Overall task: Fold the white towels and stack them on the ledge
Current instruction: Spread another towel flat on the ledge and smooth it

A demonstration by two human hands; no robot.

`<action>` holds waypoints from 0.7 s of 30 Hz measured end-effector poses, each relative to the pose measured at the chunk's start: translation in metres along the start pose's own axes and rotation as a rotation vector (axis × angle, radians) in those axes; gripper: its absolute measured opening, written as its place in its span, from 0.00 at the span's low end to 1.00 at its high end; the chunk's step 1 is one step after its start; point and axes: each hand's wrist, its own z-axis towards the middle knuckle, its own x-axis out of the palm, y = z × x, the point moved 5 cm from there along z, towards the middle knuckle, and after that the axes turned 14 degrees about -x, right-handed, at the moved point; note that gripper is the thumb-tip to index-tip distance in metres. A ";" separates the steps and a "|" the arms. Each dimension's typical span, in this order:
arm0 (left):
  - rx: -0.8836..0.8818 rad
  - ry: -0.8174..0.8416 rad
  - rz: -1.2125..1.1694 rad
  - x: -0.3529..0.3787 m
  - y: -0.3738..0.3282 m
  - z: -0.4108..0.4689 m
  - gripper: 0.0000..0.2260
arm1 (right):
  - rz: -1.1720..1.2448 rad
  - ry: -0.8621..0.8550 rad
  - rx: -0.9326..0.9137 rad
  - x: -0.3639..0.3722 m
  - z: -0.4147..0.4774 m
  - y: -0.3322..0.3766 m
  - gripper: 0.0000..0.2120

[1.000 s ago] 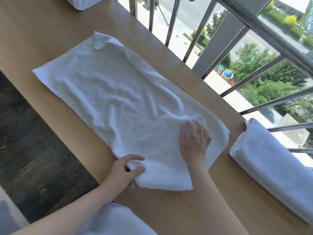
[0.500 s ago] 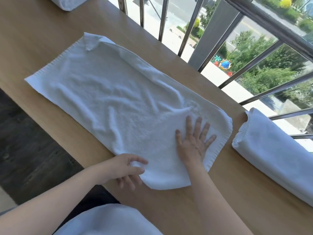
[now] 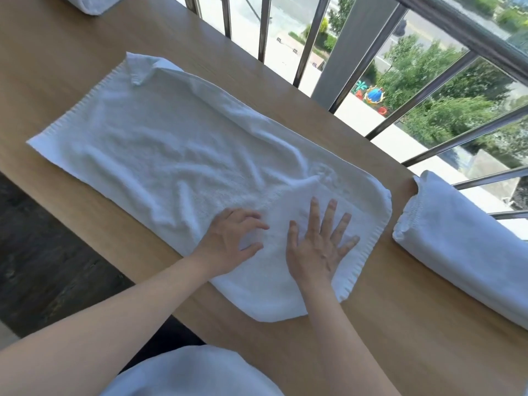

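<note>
Ledge room at a glance: a spread white towel covers the middle of the wooden ledge, with bare wood open at far left and near right. Metal railing bars wall off the far edge, leaving a bare strip beside the towel. A folded towel blocks the right end, a narrow gap apart. A second folded towel occupies the far left corner.

Railing: grey metal, slanted bars, runs across the upper right of the frame.
Post: broad, flat, grey, set among the bars.
Trees: green, sunlit, seen through the bars (well below the railing).
Play structure: small; blue, red and yellow; just left of the trees.
Floor: dark wood planks, left edge of the frame.
</note>
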 end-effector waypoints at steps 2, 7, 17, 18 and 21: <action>0.103 0.040 0.199 0.011 0.001 0.000 0.25 | -0.052 0.083 0.025 0.010 -0.013 -0.003 0.32; 0.145 0.083 0.432 0.021 0.008 0.003 0.29 | 0.047 0.061 0.026 0.007 -0.011 -0.004 0.30; 0.158 0.184 0.552 0.024 0.006 0.000 0.30 | 0.248 -0.227 0.327 -0.023 -0.067 0.007 0.24; 0.153 0.193 0.547 0.024 0.006 -0.001 0.30 | 0.272 -0.244 0.344 -0.025 -0.070 0.012 0.25; 0.152 0.199 0.536 0.024 0.005 0.000 0.31 | 0.309 -0.300 0.396 -0.027 -0.083 0.019 0.26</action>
